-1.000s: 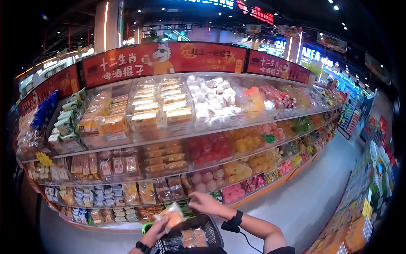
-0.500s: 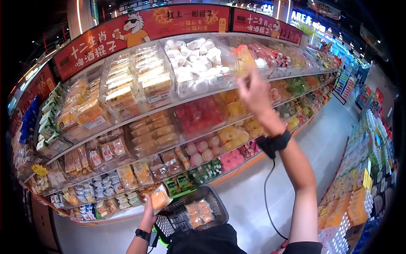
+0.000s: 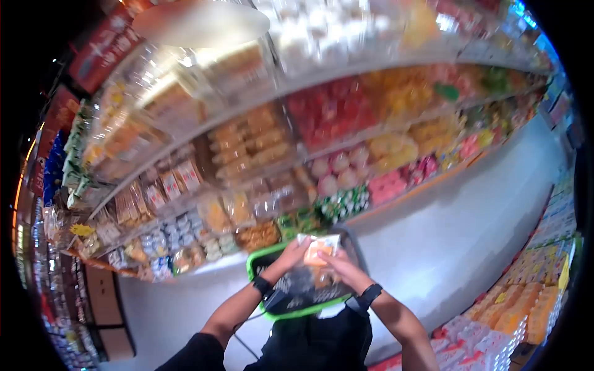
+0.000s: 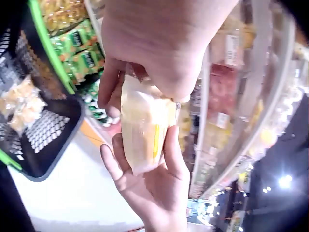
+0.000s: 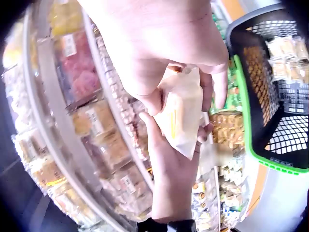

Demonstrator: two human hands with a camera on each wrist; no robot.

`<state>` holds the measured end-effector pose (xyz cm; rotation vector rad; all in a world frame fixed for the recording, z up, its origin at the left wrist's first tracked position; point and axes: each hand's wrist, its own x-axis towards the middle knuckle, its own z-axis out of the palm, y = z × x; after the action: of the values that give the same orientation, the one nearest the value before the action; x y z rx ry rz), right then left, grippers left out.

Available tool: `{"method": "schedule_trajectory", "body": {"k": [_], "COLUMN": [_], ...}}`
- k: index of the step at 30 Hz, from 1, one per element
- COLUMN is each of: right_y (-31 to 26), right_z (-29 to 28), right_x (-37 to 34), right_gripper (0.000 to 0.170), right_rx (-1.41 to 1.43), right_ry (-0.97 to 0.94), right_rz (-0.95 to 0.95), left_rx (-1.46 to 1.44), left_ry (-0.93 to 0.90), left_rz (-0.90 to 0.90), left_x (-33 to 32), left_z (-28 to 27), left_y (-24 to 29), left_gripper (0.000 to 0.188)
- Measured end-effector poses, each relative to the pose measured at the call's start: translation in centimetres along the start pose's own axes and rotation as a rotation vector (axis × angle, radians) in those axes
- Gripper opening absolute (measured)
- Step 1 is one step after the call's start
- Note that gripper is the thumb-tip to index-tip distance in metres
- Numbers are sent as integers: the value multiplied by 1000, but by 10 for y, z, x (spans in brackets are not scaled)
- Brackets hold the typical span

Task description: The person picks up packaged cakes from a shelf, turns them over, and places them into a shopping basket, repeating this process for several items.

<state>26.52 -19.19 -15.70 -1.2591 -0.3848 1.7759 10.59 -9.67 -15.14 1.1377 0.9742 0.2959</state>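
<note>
Both hands hold one wrapped pastry, orange-brown in a pale plastic wrapper, above a shopping basket in the head view. My left hand grips one end of the packet. My right hand grips the other end, thumb on its face. In the left wrist view the packet stands edge-on between left hand and right hand. The right wrist view shows the same packet pinched from both ends. Below lie packs of small wrapped pastries in the basket.
A tiered shelf of bagged snacks and sweets curves across in front, its lowest tier close to the basket. Behind on the right stands another display of packaged goods. Pale floor runs between them. A cable hangs by the left forearm.
My right hand has come down from its raised place before the shelves and now grips the packet that the left hand alone held. The head view has tilted down, and the packet is over the basket.
</note>
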Motion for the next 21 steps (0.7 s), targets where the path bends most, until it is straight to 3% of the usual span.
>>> {"method": "schedule_trajectory", "body": {"k": [1,2,3,4,5,6,8,9,12,13,14,16,17,21], "right_y": [37,40,63,88,103,147,209,221,276,298,342,367,376,371], "right_z": [-23,-33,-41,-53,-61,-79,-107,-112,-144,-149,-166,-181,-195,-230], "right_x": [19,13,22,34,44,66,100,106,154,175,211,249,269,326], "right_gripper": [44,47,49,51,54,52,40,36,36,35,30,29,29,35], "right_rx": [53,216,211,195,215,281,333,318,229,195,150,307,126,-30], "right_ry": [-21,-196,-108,-17,61,51,90,213,201,394,418,561,609,746], "right_rz": [17,19,59,93,149,111,143,162,143,178,162,-108,-56,-24], "left_rx": [94,257,237,-44,-28,81,90,68,-128,-115,-110,-87,-144,-155], "left_ry": [40,42,38,47,110,200,299,316,391,373,349,185,224,283], "left_rz": [94,64,-108,-221,-328,-418,-555,-591,-672,-664,-647,-601,-668,-569], "left_x": [17,24,22,24,39,43,66,73,108,118,132,167,186,251], "left_z": [-2,-6,1,8,2,13,0,-2,14,14,11,-12,1,10], "left_y": [-45,-75,-81,-99,-148,-147,-232,-257,-294,-313,-334,-399,-392,-427], "left_gripper": [39,41,42,45,47,45,43,42,37,34,33,34,37,67]}}
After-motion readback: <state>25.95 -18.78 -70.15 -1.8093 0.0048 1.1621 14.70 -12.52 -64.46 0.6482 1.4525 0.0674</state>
